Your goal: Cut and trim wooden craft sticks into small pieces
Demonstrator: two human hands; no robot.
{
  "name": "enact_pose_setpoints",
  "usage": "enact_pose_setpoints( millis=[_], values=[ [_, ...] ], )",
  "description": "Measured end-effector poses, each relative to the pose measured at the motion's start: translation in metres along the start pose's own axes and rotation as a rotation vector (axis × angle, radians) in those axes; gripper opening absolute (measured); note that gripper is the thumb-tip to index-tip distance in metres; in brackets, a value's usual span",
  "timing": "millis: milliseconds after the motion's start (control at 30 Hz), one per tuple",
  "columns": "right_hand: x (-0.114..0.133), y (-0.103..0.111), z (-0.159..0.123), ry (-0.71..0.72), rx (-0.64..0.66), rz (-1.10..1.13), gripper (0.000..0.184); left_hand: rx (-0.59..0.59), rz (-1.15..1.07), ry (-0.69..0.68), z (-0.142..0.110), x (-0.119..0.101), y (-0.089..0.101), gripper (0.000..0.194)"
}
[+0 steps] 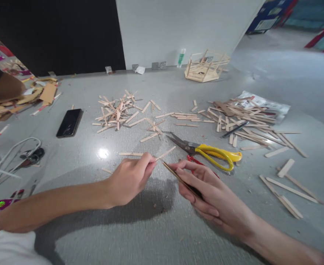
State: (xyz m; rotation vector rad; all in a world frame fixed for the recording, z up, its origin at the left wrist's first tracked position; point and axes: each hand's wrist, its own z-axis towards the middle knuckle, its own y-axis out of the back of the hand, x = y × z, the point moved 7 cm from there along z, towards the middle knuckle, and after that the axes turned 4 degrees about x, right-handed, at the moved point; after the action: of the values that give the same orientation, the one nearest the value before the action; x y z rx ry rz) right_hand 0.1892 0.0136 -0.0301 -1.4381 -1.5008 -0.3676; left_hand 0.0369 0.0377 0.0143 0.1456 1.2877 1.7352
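Wooden sticks point(182, 117) are strewn over the broad grey table point(95, 235), as I see it from here; taking the middle of the work as the clock's centre, they heap up at 2 o'clock and tangle at 11. Next in size is an openwork stick frame point(202, 76) at 1 o'clock, near the pale panel point(178, 33). Yellow-handled shears point(206, 148) lie closer in, between 2 and 3, blades pointing to 10.

The right hand point(206, 189) is closed around a thin, dark-edged piece point(182, 181); its material I can't tell. The left hand point(131, 180) pinches one slim stick point(166, 152) between thumb and forefinger, its free tip towards 2 o'clock, close to the piece but seemingly apart.

I'd judge the step in hand to be readying that single stick against the piece; the next move would call for a firm pinch and careful alignment.
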Motion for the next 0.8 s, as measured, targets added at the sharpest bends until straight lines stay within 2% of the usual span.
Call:
enact_pose_setpoints(
  millis=[200, 367, 467, 600, 700, 800],
  values=[
    [-0.003, 0.000, 0.000, 0.020, 0.002, 0.029, 0.040, 0.040, -0.033, 0.065, 0.000, 0.006, -0.004, 0.017],
    [-0.005, 0.002, 0.001, 0.146, -0.089, -0.167, 0.041, 0.049, 0.005, 0.011, 0.000, 0.003, -0.006, 0.020],
    [-0.001, 0.004, 0.001, 0.239, -0.145, -0.424, 0.036, 0.082, 0.031, 0.000, 0.000, 0.004, -0.008, 0.022],
    [0.011, 0.001, -0.008, 0.575, -0.270, -0.959, 0.028, 0.215, -0.009, 0.082, 0.000, 0.012, -0.016, 0.029],
    [0.005, -0.001, -0.017, 0.794, -0.338, -1.269, 0.035, 0.231, -0.035, 0.106, 0.001, 0.014, -0.017, 0.033],
    [-0.003, -0.001, -0.022, 0.904, -0.357, -1.435, 0.048, 0.239, -0.077, 0.165, 0.001, 0.016, -0.017, 0.032]
  ],
)
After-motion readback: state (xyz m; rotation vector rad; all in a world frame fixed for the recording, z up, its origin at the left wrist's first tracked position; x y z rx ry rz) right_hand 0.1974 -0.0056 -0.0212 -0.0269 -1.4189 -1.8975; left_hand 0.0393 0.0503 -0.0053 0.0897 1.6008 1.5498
